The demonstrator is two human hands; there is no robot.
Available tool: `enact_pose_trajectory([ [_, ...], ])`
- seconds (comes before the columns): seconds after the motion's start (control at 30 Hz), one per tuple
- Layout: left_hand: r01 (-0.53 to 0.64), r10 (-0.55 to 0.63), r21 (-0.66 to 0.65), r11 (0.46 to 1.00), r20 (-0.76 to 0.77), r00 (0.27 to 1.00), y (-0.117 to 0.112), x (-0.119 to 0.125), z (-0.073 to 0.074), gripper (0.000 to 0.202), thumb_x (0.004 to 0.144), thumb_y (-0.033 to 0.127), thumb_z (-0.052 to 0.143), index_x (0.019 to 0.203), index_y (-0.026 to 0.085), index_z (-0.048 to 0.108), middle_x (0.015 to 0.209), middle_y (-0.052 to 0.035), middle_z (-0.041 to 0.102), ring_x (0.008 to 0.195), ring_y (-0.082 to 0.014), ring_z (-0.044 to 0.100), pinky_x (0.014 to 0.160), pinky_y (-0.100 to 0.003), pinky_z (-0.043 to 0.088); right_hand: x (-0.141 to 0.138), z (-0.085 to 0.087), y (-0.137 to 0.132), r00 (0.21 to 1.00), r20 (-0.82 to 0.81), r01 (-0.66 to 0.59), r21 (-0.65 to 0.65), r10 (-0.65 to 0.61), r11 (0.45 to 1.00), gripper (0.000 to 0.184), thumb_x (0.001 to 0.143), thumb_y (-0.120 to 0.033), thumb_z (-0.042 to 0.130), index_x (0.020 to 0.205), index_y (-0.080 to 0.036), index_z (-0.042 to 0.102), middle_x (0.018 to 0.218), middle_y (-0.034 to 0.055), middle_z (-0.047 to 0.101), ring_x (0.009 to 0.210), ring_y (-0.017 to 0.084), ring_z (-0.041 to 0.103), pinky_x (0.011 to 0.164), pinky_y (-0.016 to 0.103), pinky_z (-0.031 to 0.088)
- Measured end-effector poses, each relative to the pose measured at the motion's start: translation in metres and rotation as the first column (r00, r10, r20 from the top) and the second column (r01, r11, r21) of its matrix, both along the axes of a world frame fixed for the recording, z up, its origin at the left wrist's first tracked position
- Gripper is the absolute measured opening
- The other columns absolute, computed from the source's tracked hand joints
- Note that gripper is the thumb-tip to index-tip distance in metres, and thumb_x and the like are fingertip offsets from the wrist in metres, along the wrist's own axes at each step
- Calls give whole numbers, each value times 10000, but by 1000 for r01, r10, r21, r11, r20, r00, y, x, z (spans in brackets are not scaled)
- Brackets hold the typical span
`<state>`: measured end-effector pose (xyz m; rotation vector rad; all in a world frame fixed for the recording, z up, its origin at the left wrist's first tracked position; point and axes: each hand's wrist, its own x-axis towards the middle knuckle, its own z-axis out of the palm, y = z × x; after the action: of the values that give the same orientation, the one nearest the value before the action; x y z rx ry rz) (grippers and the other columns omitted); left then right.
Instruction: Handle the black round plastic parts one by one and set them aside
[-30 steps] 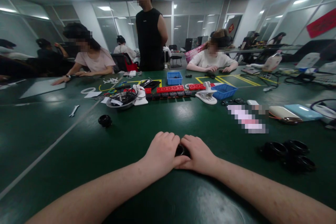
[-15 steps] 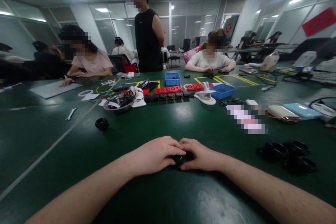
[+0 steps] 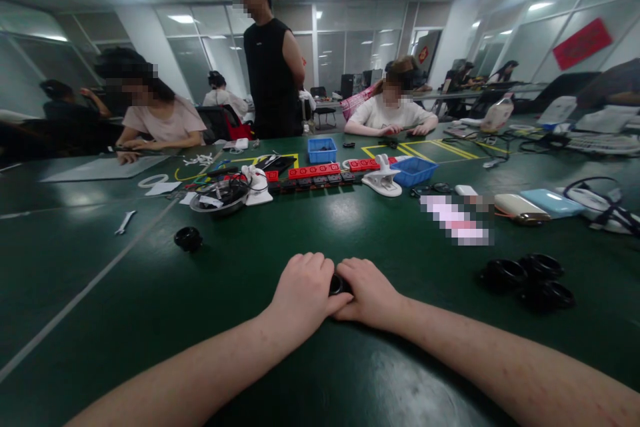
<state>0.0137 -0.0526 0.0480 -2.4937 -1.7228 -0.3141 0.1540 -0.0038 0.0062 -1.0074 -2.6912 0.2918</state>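
Close together over the green table point(image 3: 240, 293), my left hand point(image 3: 306, 283) and my right hand point(image 3: 369, 290) are wrapped round a black ring-shaped part point(image 3: 337, 285) from both sides. Only a bit of its dark round rim shows between my thumbs and fingers; the rest is hidden. Both hands are closed on it, the thumbs nearly touching. A similar black part point(image 3: 188, 239) rests alone to the left. On the right stands a cluster of more such black round parts point(image 3: 505, 273).
A spanner point(image 3: 125, 222) lies at the left. Further back are a bowl of cables point(image 3: 220, 203), red power strips point(image 3: 314, 171), a white clip point(image 3: 383, 177) and blue baskets point(image 3: 414, 172). Power banks point(image 3: 523, 208) lie at the right. Other people sit or stand beyond the table.
My left hand has turned and wrapped further round the black part, its fingers now pointing more forward. The whole view has shifted slightly, so the things at the right appear further left.
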Motion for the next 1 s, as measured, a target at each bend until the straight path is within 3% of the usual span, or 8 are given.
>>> enact_pose_trajectory([
  [0.1, 28, -29, 19, 999, 10, 1000, 1, -4, -2, 401, 757, 552, 524, 725, 152, 540, 708, -57, 548, 708, -244, 519, 661, -383, 414, 1, -1, 0, 1000, 25, -3, 37, 2, 999, 383, 613, -513, 625, 724, -156, 538, 730, 37, 535, 693, 180, 482, 611, 305, 338],
  [0.23, 93, -89, -39, 995, 95, 992, 2, -14, 6, 434, 743, 567, 537, 872, 154, 562, 815, -57, 592, 782, -236, 529, 734, -394, 402, 6, 3, 3, 1000, -25, -17, -11, 16, 1000, 553, 592, -655, 577, 823, -153, 548, 780, 50, 549, 729, 197, 494, 636, 320, 345],
  [0.43, 302, -260, -170, 938, 233, 937, 6, -32, 28, 305, 792, 330, 588, 1077, 232, 542, 1039, -31, 572, 970, -204, 504, 847, -351, 389, 15, 11, 12, 981, -123, -173, -225, 148, 959, 589, 621, -572, 629, 1035, -164, 533, 921, 62, 549, 819, 201, 494, 705, 325, 374],
  [0.53, 421, -347, -260, 869, 288, 893, 10, -38, 30, 417, 781, 179, 601, 1167, 297, 495, 1184, -10, 528, 1084, -190, 464, 923, -336, 351, 15, 11, 15, 975, -106, -216, -245, 195, 945, 559, 628, -489, 668, 1087, -195, 542, 974, 66, 533, 883, 214, 483, 762, 345, 368],
  [0.63, 464, -354, -343, 817, 337, 872, 14, -41, 25, 479, 794, 114, 570, 1215, 316, 460, 1238, 2, 509, 1115, -176, 463, 958, -327, 325, 14, 10, 18, 972, -104, -230, -268, 210, 935, 454, 654, -409, 676, 1051, -216, 571, 968, 52, 533, 893, 206, 483, 775, 341, 364],
  [0.73, 438, -313, -363, 823, 354, 881, 16, -40, 22, 438, 796, 145, 582, 1195, 298, 487, 1160, -6, 557, 1042, -171, 517, 917, -306, 364, 13, 8, 20, 971, -131, -230, -282, 201, 931, 413, 647, -411, 684, 992, -206, 588, 944, 43, 540, 877, 197, 488, 766, 330, 365],
  [0.83, 364, -261, -337, 868, 312, 913, 15, -35, 19, 366, 777, 207, 615, 1130, 260, 534, 1036, -5, 590, 936, -171, 555, 832, -287, 412, 11, 5, 19, 974, -147, -204, -267, 170, 942, 415, 610, -434, 704, 920, -183, 588, 879, 33, 552, 821, 182, 495, 729, 311, 367],
  [1.0, 50, -28, -211, 976, 105, 994, 7, -14, 11, 310, 701, 404, 662, 849, 144, 584, 813, -42, 590, 759, -226, 559, 698, -357, 446, 2, -2, 7, 996, -79, 17, -150, -29, 989, 394, 593, -460, 683, 801, -156, 544, 766, 32, 543, 723, 174, 482, 629, 288, 350],
])
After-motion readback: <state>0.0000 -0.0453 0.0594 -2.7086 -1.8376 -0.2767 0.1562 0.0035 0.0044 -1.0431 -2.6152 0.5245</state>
